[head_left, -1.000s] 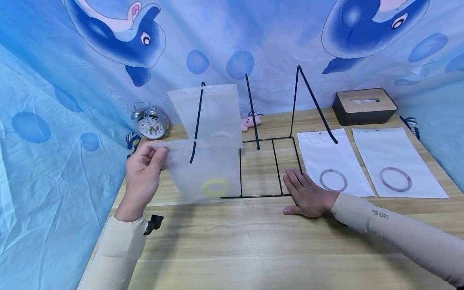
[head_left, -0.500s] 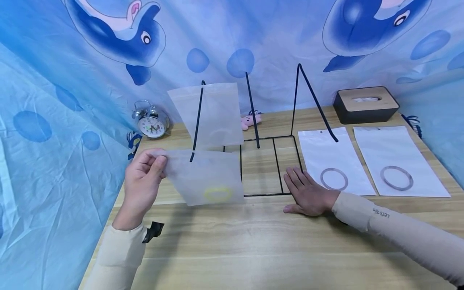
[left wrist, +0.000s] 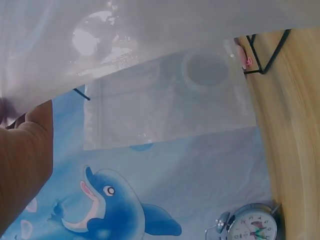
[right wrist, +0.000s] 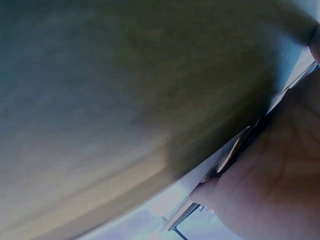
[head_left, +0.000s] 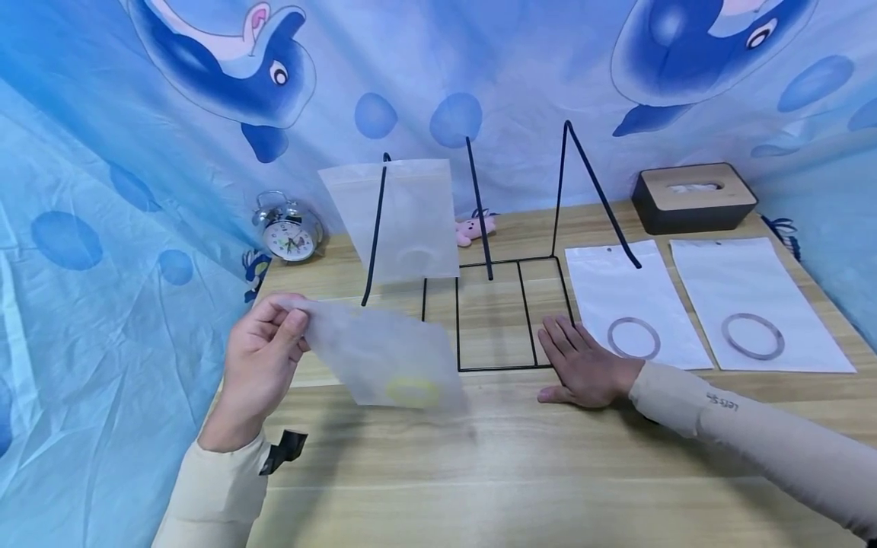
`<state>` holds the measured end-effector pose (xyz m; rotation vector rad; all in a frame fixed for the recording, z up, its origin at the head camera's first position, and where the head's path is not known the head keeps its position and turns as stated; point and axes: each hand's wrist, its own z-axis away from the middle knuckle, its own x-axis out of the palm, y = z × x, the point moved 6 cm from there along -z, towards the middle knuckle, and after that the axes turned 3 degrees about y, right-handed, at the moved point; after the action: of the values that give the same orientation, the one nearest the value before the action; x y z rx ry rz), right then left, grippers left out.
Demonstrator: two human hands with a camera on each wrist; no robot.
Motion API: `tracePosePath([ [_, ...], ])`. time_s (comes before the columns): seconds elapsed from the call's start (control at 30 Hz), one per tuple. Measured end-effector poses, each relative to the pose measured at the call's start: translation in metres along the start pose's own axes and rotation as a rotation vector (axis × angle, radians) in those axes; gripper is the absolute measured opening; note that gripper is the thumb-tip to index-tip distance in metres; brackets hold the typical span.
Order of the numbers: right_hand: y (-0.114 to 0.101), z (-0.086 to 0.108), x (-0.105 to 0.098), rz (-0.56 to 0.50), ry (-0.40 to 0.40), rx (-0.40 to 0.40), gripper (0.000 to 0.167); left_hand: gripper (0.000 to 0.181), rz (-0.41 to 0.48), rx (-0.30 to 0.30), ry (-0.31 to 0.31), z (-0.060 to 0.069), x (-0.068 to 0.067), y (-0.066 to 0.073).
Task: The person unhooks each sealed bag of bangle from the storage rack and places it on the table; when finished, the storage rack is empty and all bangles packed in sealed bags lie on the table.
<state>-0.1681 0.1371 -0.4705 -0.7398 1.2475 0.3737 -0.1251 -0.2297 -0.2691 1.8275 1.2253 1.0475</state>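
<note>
as the left hand (head_left: 259, 361) pinches the yellow-ringed bag (head_left: 384, 350), brace the black rack (head_left: 483, 230) under the flat right hand (head_left: 591, 369).

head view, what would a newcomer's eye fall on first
Most likely the big cartoon dolphins on the blue cloth behind the table, at upper left and upper right. Next, the black wire rack near the middle, with a pale bag hanging at its left end. In front of that, the left grip pinches a translucent bag, picked out by a blurred yellow ring.
</note>
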Motion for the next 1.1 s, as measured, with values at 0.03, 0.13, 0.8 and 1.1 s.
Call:
tracePosePath([
  [0.03, 0.0, 0.0, 0.0, 0.001, 0.001, -0.003, 0.101, 0.015, 0.004, 0.001, -0.011, 0.001, 0.0, 0.001],
  [0.13, 0.001, 0.001, 0.001, 0.0, 0.004, -0.01, 0.1, 0.018, 0.024, -0.004, -0.062, 0.005, -0.003, 0.001],
  [0.8, 0.004, 0.001, 0.0, -0.002, -0.002, -0.007, 0.101, 0.031, -0.332, -0.623, 0.072, 0.011, -0.079, -0.066],
  [1.1, 0.005, 0.002, 0.001, -0.044, 0.03, -0.029, 0.103, 0.051, -0.587, -0.803, 0.081, 0.0, -0.107, -0.107],
])
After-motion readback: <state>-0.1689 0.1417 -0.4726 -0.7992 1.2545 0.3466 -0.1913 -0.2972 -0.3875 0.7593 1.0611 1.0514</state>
